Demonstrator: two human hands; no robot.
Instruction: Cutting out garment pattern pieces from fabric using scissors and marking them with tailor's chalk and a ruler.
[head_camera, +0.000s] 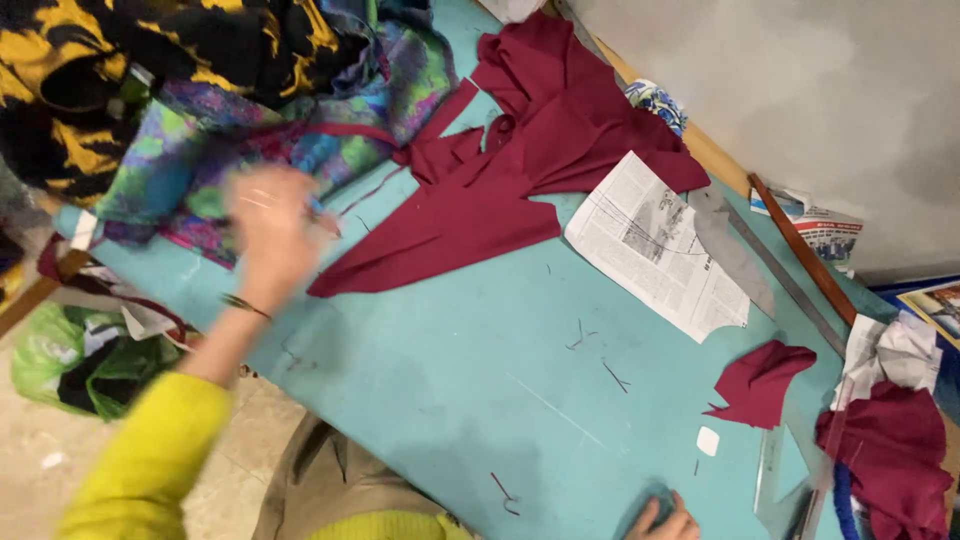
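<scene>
My left hand (268, 232) is blurred by motion over the near edge of a multicoloured patterned fabric (200, 150) at the left of the turquoise table (470, 350). A small blue thing shows at its fingertips; whether the hand grips it is unclear. A bangle sits on that wrist, and the sleeve is yellow. A large maroon cloth (520, 150) lies spread just right of this hand. My right hand (665, 520) shows only in part at the bottom edge, fingers resting on a dark patch at the table's near side.
A newspaper pattern piece (650, 245) lies right of the maroon cloth. A maroon scrap (760, 380), a white chalk piece (708, 440), a clear ruler (770, 470) and more maroon cloth (890, 450) sit far right. Black-and-yellow fabric (90, 60) is piled top left.
</scene>
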